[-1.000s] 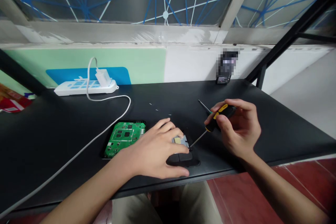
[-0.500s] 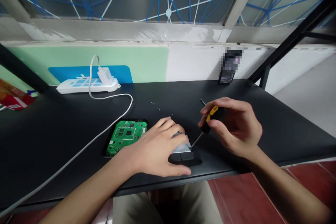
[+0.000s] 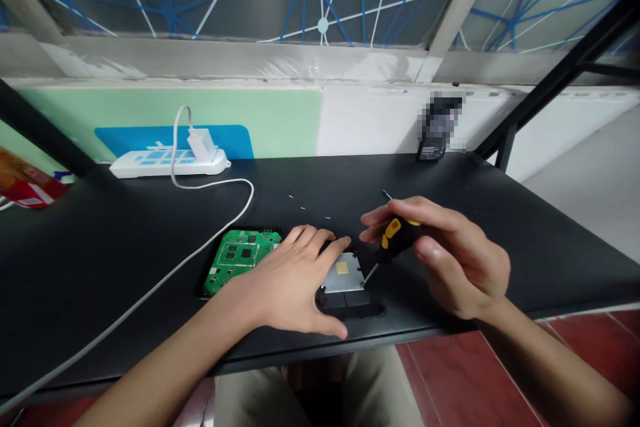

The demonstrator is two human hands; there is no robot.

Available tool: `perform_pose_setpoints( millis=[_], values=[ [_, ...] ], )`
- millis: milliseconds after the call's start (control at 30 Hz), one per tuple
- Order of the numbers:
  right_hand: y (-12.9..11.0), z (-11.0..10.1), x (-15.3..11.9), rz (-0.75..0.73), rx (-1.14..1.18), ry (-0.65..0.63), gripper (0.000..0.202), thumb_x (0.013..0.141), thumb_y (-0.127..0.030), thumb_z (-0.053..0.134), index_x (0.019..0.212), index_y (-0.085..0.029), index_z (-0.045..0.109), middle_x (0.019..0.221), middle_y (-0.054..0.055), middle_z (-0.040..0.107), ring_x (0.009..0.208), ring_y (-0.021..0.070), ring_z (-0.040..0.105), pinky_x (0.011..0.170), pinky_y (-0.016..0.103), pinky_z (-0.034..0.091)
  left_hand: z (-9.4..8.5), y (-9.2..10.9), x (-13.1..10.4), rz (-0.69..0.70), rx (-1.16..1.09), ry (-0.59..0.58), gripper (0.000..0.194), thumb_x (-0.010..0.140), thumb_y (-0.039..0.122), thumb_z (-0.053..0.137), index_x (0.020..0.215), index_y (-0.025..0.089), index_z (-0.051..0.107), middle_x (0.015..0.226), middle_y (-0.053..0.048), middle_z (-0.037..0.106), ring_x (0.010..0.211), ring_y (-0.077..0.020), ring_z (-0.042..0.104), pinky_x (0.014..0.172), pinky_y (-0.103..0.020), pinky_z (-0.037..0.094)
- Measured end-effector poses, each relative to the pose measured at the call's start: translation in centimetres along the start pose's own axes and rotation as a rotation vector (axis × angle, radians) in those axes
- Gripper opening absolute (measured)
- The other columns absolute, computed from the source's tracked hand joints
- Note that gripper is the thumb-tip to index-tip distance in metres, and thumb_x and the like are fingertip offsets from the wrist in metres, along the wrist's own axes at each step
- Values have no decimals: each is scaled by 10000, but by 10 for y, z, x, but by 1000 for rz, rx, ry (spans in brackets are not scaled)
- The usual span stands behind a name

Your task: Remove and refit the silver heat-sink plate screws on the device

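Observation:
My right hand [image 3: 450, 253] holds a black and yellow screwdriver [image 3: 396, 237] between thumb and fingers. The screwdriver slants down to the left, its tip at the right corner of a metal plate [image 3: 345, 280] in a black device housing [image 3: 370, 310]. My left hand [image 3: 300, 273] lies with fingers outstretched over the left part of that housing and hides it there. A small yellowish square marks the plate. Left of the housing is a green circuit board [image 3: 240, 257] in a black shell, its right side partly covered by my left hand.
Several small screws, among them one screw [image 3: 303, 208], lie behind my left hand. A thin metal shaft [image 3: 386, 194] shows behind my right hand. At the back are a white power strip [image 3: 165, 163] with a cable [image 3: 210, 233] and a phone [image 3: 434, 137] against the wall.
My right hand's fingers have loosened and shifted on the screwdriver handle, which has turned and moved slightly left. My left hand has drawn left, uncovering more of the metal plate.

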State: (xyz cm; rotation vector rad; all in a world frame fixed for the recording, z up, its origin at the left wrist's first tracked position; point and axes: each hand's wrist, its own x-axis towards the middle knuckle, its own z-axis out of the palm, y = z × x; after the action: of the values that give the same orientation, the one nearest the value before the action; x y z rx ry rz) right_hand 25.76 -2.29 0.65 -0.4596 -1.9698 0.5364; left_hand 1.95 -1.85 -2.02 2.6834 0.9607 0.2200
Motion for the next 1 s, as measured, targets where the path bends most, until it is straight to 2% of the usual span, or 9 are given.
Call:
perform_pose_setpoints(
  millis=[200, 333, 467, 633, 700, 833, 1000],
  values=[
    [15, 2, 12, -84, -44, 129, 504, 801, -112, 738, 1275, -268, 671, 932, 52, 725, 738, 184, 680, 619, 344, 603, -3, 3, 1, -15, 7, -14, 1080, 709, 646, 777, 1542, 140, 312, 1423, -147, 500, 1288, -367, 441, 1120, -492, 334],
    [25, 7, 21, -157, 28, 174, 451, 720, -142, 848, 1127, -262, 695, 878, 19, 698, 640, 148, 654, 539, 297, 561, -5, 4, 1, -14, 6, -14, 1023, 725, 644, 766, 1513, 135, 356, 1419, -146, 504, 1274, -361, 449, 1113, -489, 348],
    [29, 15, 18, -74, 124, 219, 416, 772, -245, 832, 1158, -269, 677, 946, 20, 682, 687, 156, 704, 568, 309, 599, -3, 3, 1, -28, -3, -2, 1066, 727, 650, 756, 1527, 102, 315, 1392, -161, 516, 1268, -370, 455, 1098, -498, 365],
    [25, 22, 2, 24, 121, 327, 345, 930, -369, 642, 1258, -261, 661, 997, 68, 724, 704, 188, 718, 585, 367, 632, -2, 3, 1, -31, -3, 6, 1047, 737, 658, 733, 1528, 116, 312, 1377, -160, 529, 1263, -377, 466, 1082, -512, 379],
    [23, 24, -2, 34, 125, 364, 337, 965, -346, 567, 1273, -251, 666, 1010, 83, 735, 707, 196, 718, 591, 384, 632, -3, 4, 1, -36, -1, 2, 1030, 740, 654, 731, 1521, 117, 329, 1375, -156, 533, 1264, -378, 467, 1081, -512, 380],
    [19, 27, -4, 17, 96, 401, 360, 960, -248, 556, 1305, -250, 657, 1026, 85, 740, 705, 191, 712, 599, 383, 620, -3, 4, 1, -34, 9, -5, 1037, 736, 655, 740, 1518, 101, 345, 1388, -158, 528, 1276, -379, 459, 1100, -511, 364],
    [21, 25, 2, -114, -82, 368, 488, 858, -222, 705, 1329, -328, 639, 847, 46, 662, 650, 188, 635, 497, 363, 575, 0, 3, 1, -16, 26, 15, 1044, 724, 664, 754, 1506, 85, 377, 1414, -169, 513, 1277, -380, 455, 1116, -511, 349]
  ],
)
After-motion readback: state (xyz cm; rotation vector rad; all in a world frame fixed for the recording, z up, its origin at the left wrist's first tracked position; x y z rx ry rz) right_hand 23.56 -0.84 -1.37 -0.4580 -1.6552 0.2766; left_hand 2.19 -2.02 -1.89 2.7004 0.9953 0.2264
